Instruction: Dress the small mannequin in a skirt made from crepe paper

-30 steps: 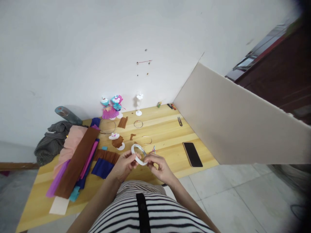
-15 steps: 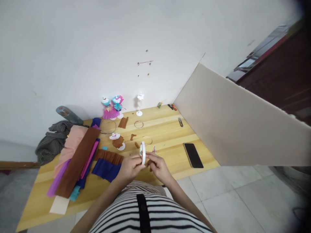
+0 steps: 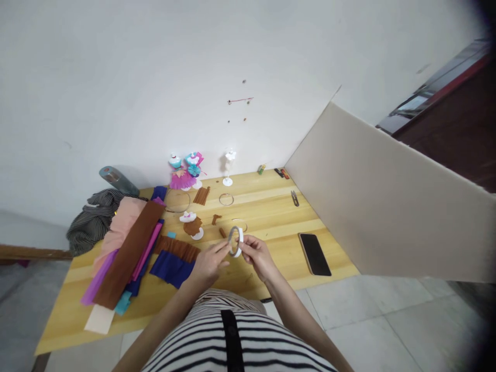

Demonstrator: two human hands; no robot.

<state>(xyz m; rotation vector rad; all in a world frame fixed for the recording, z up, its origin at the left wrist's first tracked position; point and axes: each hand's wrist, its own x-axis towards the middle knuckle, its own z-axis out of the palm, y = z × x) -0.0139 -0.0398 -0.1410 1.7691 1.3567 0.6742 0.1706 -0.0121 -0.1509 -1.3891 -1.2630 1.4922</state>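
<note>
One white ring [image 3: 241, 239] is gripped by the right hand [image 3: 257, 254] near the front edge of the bench [image 3: 279, 243] and touched by the loosely open left hand [image 3: 209, 264].

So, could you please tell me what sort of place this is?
Probably an indoor craft corner: a white miniature dress form and a stack of long coloured sheets on the yellow wooden table, and a white tape-like ring in the right hand.
</note>
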